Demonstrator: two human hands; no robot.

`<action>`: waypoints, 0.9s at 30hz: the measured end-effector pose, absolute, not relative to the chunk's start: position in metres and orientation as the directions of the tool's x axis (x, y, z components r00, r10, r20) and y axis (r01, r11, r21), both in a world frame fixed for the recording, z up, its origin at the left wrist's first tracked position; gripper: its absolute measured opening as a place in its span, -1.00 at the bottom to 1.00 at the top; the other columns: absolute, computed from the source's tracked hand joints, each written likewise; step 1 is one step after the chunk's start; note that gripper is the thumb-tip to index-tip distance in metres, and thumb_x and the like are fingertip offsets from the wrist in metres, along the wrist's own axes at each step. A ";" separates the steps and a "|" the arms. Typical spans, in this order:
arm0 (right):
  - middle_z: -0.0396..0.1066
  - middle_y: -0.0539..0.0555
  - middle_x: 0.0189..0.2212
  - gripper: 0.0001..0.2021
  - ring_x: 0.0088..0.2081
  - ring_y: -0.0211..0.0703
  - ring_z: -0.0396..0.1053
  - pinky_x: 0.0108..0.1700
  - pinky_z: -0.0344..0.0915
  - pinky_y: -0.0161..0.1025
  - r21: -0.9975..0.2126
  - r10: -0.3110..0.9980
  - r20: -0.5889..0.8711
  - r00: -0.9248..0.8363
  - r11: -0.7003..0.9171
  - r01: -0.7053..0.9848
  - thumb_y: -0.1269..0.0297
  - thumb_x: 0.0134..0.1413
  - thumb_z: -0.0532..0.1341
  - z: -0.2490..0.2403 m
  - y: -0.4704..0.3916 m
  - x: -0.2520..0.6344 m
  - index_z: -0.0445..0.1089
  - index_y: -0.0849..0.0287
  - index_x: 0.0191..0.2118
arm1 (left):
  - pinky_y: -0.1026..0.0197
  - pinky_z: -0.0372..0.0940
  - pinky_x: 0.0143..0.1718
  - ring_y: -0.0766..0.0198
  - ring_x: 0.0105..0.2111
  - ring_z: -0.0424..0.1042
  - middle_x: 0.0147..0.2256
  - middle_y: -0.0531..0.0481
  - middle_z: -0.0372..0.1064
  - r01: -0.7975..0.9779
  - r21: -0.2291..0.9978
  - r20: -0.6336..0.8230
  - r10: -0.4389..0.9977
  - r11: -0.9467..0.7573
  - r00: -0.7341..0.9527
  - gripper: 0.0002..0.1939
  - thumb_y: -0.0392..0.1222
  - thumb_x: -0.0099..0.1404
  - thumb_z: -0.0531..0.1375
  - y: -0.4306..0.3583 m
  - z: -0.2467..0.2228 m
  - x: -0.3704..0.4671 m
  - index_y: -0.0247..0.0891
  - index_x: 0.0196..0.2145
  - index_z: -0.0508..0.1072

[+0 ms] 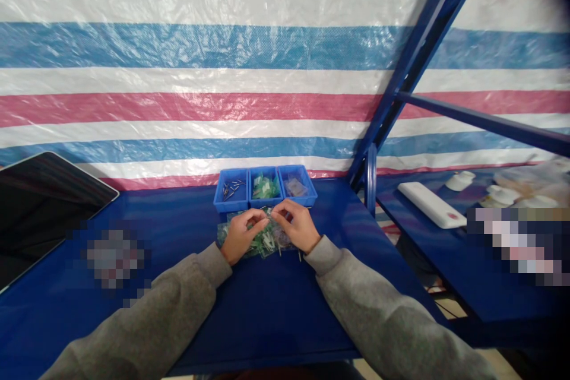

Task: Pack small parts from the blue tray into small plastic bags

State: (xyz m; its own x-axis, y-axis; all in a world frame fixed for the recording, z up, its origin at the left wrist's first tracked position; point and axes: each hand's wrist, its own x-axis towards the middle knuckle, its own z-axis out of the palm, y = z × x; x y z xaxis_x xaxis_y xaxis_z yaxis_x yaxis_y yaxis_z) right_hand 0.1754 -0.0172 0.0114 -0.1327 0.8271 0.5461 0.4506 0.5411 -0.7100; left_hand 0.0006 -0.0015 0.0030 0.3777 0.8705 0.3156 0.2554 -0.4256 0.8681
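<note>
My left hand (pixel 241 236) and my right hand (pixel 299 227) are close together over a pile of small green plastic packets (pixel 262 243) on the blue table. Thumb and fingers are pinched on both hands. Whatever is between the fingertips is too small to make out. Some clear or pale purplish packets (pixel 281 238) lie under my right hand, with thin stick-like pieces beside them. Just behind stand three joined blue bins. The left bin (pixel 225 206) holds small metal pieces, the middle bin (pixel 266 200) green packets, and the right bin (pixel 310 191) clear packets.
A dark screen with a pale rim (pixel 48 208) stands at the left. A blue metal frame (pixel 401 86) rises at the right. On the neighbouring table lie a white oblong device (pixel 430 205), a white round object (pixel 460 180) and plastic bags (pixel 537 178). Striped sheeting (pixel 200 80) hangs behind.
</note>
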 end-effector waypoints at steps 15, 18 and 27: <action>0.36 -0.01 -0.56 -0.84 -0.52 -0.27 0.27 -0.47 0.18 -0.35 -0.821 0.895 0.430 -0.118 0.442 0.361 0.21 0.03 0.19 0.001 -0.014 0.173 0.39 0.21 -0.38 | 0.31 0.28 -0.40 0.34 -0.46 0.35 -0.45 0.02 0.39 0.204 0.894 0.333 0.897 -0.398 0.290 -0.79 -0.09 0.16 0.18 -0.001 0.000 -0.001 -0.31 -0.34 0.40; 0.36 -0.01 -0.55 -0.86 -0.52 -0.28 0.26 -0.46 0.17 -0.35 -0.820 0.894 0.433 -0.117 0.444 0.361 0.24 0.03 0.18 -0.001 -0.014 0.173 0.40 0.21 -0.39 | 0.30 0.29 -0.37 0.33 -0.44 0.36 -0.45 0.01 0.39 0.201 0.892 0.343 0.896 -0.405 0.281 -0.79 -0.10 0.12 0.22 -0.001 -0.001 0.000 -0.32 -0.40 0.40; 0.34 -0.02 -0.57 -0.89 -0.52 -0.28 0.24 -0.45 0.16 -0.34 -0.818 0.892 0.441 -0.098 0.445 0.364 0.29 0.00 0.20 0.001 -0.015 0.173 0.39 0.23 -0.42 | 0.33 0.23 -0.47 0.38 -0.54 0.31 -0.54 0.06 0.34 0.179 0.926 0.271 0.915 -0.333 0.299 -0.78 -0.10 0.14 0.21 -0.001 -0.001 0.000 -0.33 -0.49 0.36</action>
State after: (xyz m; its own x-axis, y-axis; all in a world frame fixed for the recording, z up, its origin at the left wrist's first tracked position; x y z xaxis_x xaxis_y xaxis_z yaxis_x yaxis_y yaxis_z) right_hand 0.1733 -0.0153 0.0011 -0.0979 0.8919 0.4415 0.3637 0.4450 -0.8184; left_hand -0.0005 -0.0010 -0.0012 0.2993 0.9148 0.2712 0.1788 -0.3330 0.9258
